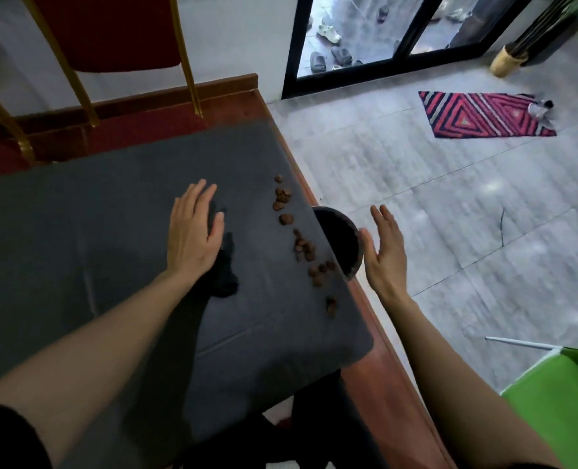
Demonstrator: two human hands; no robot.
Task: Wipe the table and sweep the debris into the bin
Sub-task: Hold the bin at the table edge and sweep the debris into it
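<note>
Debris lined up at the worktop edge, bin only partly beneath it.

Left hand [194, 231] presses a dark cloth [225, 265] flat, fingers spread; brown debris [302, 245] lies along the worktop [77, 231] edge; the bin [340, 242], its inside too dark to read, sits below; right hand [384, 252] is open beside its rim, holding nothing. A broad sweep would likely send the end pieces past the bin onto the floor.

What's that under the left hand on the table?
A dark cloth lies under the left hand, flat on the grey mat. Its edges stick out past the palm; the part beneath the hand is hidden.
</note>
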